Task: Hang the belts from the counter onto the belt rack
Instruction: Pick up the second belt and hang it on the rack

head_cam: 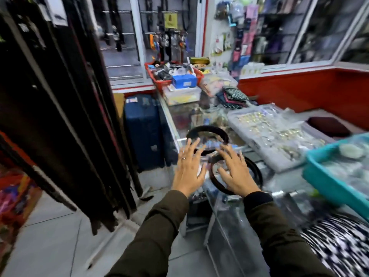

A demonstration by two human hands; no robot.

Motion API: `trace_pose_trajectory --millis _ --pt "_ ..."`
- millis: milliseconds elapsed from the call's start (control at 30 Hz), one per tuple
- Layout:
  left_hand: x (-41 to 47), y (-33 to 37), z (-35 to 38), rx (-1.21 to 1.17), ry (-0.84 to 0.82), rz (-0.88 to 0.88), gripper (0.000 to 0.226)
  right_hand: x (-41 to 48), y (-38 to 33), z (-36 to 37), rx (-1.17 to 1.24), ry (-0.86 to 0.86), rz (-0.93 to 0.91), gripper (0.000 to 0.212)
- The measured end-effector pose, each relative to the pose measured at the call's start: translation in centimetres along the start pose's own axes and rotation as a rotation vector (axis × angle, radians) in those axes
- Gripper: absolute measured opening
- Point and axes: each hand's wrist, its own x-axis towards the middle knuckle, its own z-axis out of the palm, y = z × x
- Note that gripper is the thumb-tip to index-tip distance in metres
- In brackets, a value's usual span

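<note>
Two coiled black belts lie on the glass counter (179, 114). The far belt (207, 129) forms a loop just beyond my fingertips. The near belt (253, 170) curls under and right of my right hand (233, 170). My left hand (188, 166), with a ring on one finger, hovers at the counter's left edge, fingers spread and holding nothing. My right hand is also spread, palm down over the near belt, not gripping it. The belt rack (65, 108) with several dark belts hanging fills the left side.
A grey tray of small shiny items (267, 136) and a teal basket (327, 182) sit on the counter to the right. A red basket (157, 80) and boxes crowd the far end. A blue suitcase (142, 130) stands on the floor between rack and counter.
</note>
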Motion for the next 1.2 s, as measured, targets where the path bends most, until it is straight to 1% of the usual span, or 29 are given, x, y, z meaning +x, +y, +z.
trace_pose_trajectory --millis 67,133,200,267,300,367,433,533,633,700,767,833,900,967,1000,1033,1100,1200 --pt "-0.4 0.8 1.9 -0.079 -0.168 0.082 0.057 -1.9 2.3 -0.9 -0.010 -0.169 0.068 0.072" --pt "-1.0 1.4 3.5 -0.100 -0.350 0.147 0.061 -3.6 3.9 -1.5 -0.013 -0.277 0.138 0.066" --pt "-1.6 1.7 4.8 -0.078 -0.506 0.174 0.071 -4.8 5.1 -1.7 0.018 -0.344 0.186 0.061" --pt "-2.1 2.1 5.5 -0.007 -0.587 0.186 0.077 -5.5 5.6 -1.7 -0.001 -0.384 0.204 0.055" --pt "-2.3 2.3 5.7 0.034 -0.574 0.205 0.072 -5.7 5.9 -1.6 -0.019 -0.367 0.192 0.049" --pt "-2.3 2.5 5.6 0.079 -0.495 0.235 0.050 -5.7 6.1 -1.5 -0.014 -0.313 0.185 0.036" --pt "-2.2 2.5 5.0 0.049 -0.446 0.231 0.036 -5.3 6.0 -1.7 0.011 -0.306 0.192 0.027" --pt "-2.7 1.7 3.6 -0.043 -0.383 0.221 0.029 -4.6 5.2 -1.8 0.074 -0.339 0.202 0.018" --pt "-3.7 0.1 1.7 -0.078 -0.331 0.172 0.029 -3.7 3.2 -1.4 0.234 -0.368 0.192 0.022" --pt "-4.4 -1.1 0.1 -0.117 -0.250 0.112 0.029 -2.8 1.3 -0.8 0.333 -0.362 0.161 0.020" --pt "-4.9 -2.3 -1.5 -0.205 -0.127 0.066 0.025 -1.8 -0.9 -0.3 0.427 -0.332 0.129 0.019" --pt "-5.2 -3.4 -3.3 -0.305 0.006 -0.015 0.029 -0.7 -3.4 0.1 0.505 -0.280 0.108 0.022" --pt "-5.2 -4.5 -5.2 -0.424 0.140 -0.182 0.036 0.7 -5.8 0.4 0.590 -0.209 0.094 0.027" --pt "-5.1 -5.2 -7.3 -0.641 0.228 -0.423 0.042 2.0 -8.4 0.6 0.656 -0.151 0.068 0.031" --pt "-5.1 -5.4 -8.4 -0.779 0.258 -0.521 0.040 2.5 -9.7 0.6 0.680 -0.127 0.056 0.031" --pt "-5.1 -5.9 -9.4 -0.898 0.275 -0.578 0.032 3.0 -10.9 0.8 0.708 -0.110 0.045 0.031" --pt "-5.2 -6.3 -11.2 -1.009 0.281 -0.604 0.013 3.7 -13.1 1.2 0.789 -0.089 0.020 0.029" --pt "-5.8 -6.7 -13.6 -1.055 0.298 -0.594 0.004 4.5 -16.1 2.2 0.878 -0.084 -0.015 0.029"
